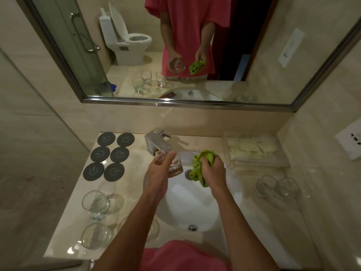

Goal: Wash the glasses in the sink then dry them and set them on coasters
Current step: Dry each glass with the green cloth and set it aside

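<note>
Left of the sink, 6 dark round coasters lie in 2 columns on the counter, all bare. Nearer than these, also left of the sink, stand 3 clear glasses. Over the sink, just below the faucet, the left hand grips a glass, tilted. Beside it, above the sink's drain, the right hand clenches a bunched green cloth. Right of the sink, 2 more glasses rest on the counter.
</note>
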The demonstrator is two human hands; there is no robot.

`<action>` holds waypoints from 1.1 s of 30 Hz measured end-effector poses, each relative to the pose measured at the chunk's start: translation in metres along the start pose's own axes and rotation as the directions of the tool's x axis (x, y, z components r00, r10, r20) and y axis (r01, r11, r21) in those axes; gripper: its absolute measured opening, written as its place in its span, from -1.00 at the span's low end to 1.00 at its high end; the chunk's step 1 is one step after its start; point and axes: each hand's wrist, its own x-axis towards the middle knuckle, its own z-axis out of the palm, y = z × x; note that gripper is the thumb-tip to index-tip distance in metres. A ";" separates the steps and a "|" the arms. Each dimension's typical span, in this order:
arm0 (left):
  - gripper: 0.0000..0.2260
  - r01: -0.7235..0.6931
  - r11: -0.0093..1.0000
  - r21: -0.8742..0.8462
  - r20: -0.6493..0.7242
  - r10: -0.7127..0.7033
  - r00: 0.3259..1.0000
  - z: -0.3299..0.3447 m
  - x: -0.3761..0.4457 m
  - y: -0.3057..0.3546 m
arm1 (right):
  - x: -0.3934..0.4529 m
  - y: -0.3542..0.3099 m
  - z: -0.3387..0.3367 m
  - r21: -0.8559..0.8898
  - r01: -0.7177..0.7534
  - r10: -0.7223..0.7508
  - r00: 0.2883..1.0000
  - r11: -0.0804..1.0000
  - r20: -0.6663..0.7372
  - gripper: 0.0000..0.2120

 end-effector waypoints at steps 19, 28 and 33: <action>-0.53 0.074 0.991 0.109 -0.018 -0.072 0.997 0.011 -0.010 0.003 | -0.006 -0.008 -0.010 -0.223 0.293 -0.300 0.954 0.930 0.007 -0.84; -0.46 0.617 0.679 -0.399 0.131 -0.624 0.771 -0.003 -0.013 -0.009 | -0.005 -0.010 -0.014 -0.339 0.214 -0.269 0.955 0.916 -0.124 -0.61; -0.63 0.362 0.922 -0.136 0.035 -0.360 0.932 0.003 -0.016 -0.007 | -0.004 -0.011 -0.010 -0.310 0.272 -0.319 0.941 0.911 -0.112 -0.80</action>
